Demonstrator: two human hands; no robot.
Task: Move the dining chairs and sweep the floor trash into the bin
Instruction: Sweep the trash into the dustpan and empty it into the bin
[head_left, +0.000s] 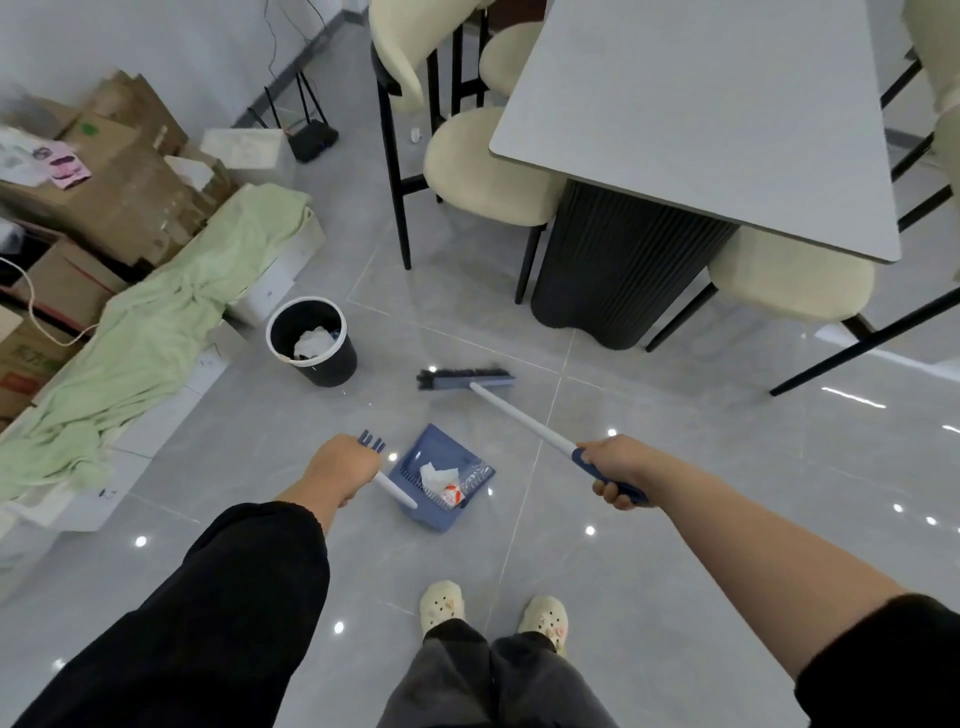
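My left hand (340, 470) grips the white handle of a blue dustpan (439, 480). The pan sits low over the grey floor in front of my feet and holds crumpled white paper and a red-and-white wrapper (440, 480). My right hand (613, 470) grips the blue end of the broom handle (524, 418). The broom head (465, 378) rests on the floor beyond the pan. A black bin (311, 340) with a white rim stands to the left of the broom head, with white paper inside. Cream dining chairs (483, 166) stand at the grey table (701, 114).
Cardboard boxes (119, 182) and a green cloth (166, 312) line the left wall, beside a black router (311, 137). A small white scrap (415, 135) lies under the far chair. Another cream chair (795, 275) stands at the right of the table's dark ribbed base (618, 275).
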